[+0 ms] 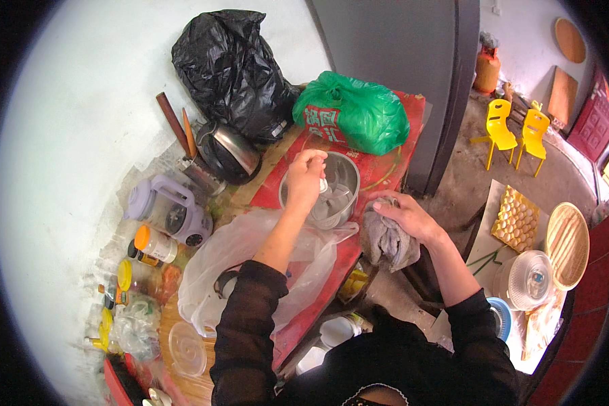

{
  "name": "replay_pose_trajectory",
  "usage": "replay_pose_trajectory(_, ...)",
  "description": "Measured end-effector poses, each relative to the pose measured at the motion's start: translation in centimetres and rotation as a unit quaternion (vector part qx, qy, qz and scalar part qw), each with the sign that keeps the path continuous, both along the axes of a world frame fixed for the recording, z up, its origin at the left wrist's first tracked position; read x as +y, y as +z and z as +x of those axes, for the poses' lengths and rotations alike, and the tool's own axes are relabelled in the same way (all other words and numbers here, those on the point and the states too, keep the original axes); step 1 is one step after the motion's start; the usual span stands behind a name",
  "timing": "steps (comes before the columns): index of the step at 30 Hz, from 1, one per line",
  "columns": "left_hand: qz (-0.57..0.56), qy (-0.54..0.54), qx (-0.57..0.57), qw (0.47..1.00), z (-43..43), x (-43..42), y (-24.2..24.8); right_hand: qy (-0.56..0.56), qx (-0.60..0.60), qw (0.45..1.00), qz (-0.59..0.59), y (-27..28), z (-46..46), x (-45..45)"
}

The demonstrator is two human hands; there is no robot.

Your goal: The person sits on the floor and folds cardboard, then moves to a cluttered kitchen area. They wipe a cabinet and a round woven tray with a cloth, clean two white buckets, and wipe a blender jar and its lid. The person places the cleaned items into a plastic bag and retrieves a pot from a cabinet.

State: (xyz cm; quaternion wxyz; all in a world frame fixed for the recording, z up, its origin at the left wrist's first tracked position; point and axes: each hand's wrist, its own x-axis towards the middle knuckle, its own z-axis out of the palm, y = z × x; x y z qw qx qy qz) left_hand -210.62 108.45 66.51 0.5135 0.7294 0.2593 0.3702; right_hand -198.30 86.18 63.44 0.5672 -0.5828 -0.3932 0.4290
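My left hand (307, 177) is curled round a small white thing at the rim of a round metal bowl (352, 175), which has blades inside. What the white thing is, I cannot tell. My right hand (403, 215) grips a crumpled grey cloth (391, 241) beyond the table's right edge, to the right of the bowl. A clear plastic bag (203, 279) lies spread under my left forearm, with a dark-rimmed object partly inside or under it.
Behind the bowl sit a green plastic bag (375, 116) and a black plastic bag (228, 66). An electric kettle (231, 152), a lilac blender (175, 208) and jars (155, 243) line the wall at left. Egg tray (515, 218), basket (568, 243) and lidded container (525, 279) stand at right.
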Motion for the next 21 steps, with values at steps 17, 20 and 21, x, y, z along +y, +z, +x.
replay_pose_trajectory(17, 0.467, 0.101, 0.198, 0.856, -2.1, 0.8, -1.3, 0.038, 0.016, 0.999, 0.005, -0.1, -1.8, 2.0)
replay_pose_trajectory(20, 0.394, 0.012, 0.326, 0.859, -4.5, 0.6, 4.6, 0.075, 0.067, 0.994, -0.03, 0.6, -1.7, 0.9)
replay_pose_trajectory(21, 0.308, -0.052, 0.38, 0.87, -6.3, -0.2, 8.3, 0.084, 0.077, 0.993, -0.038, 1.0, -1.5, 0.2)
